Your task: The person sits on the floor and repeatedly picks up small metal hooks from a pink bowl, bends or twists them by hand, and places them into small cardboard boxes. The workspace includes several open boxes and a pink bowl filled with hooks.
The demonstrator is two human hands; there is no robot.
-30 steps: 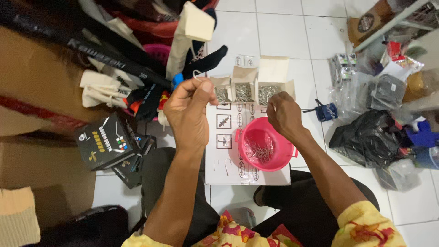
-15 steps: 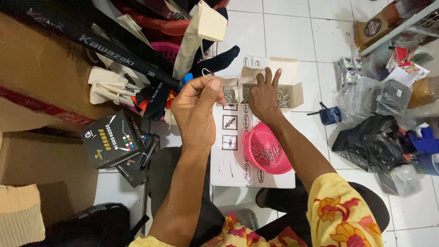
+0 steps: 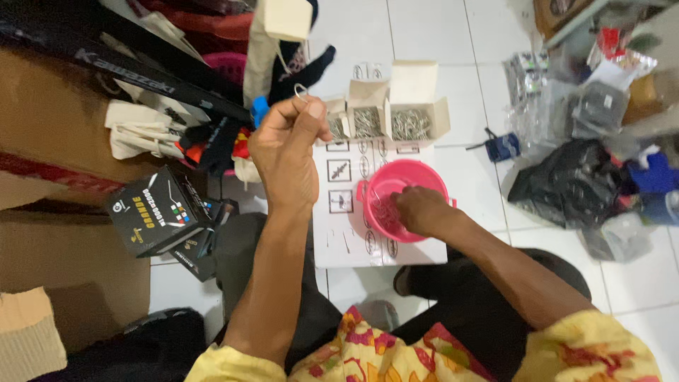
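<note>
Your left hand (image 3: 286,152) is raised, fingers pinched shut on a wire clip (image 3: 300,90). Your right hand (image 3: 419,211) reaches into the pink bowl (image 3: 405,175) of clips; its grip cannot be determined.

The right hand (image 3: 417,211) hides its fingertips inside the pink bowl (image 3: 417,177), the small metal pieces there are blurred, and the frame's bottom edge cuts both sleeves.

White tiled floor (image 3: 438,28) carrying a white printed sheet (image 3: 339,233), which holds a pink bowl (image 3: 424,177) and three open small boxes (image 3: 385,117) (filled with metal clips); black bag (image 3: 573,184) nearby, black carton (image 3: 159,212) opposite.
</note>
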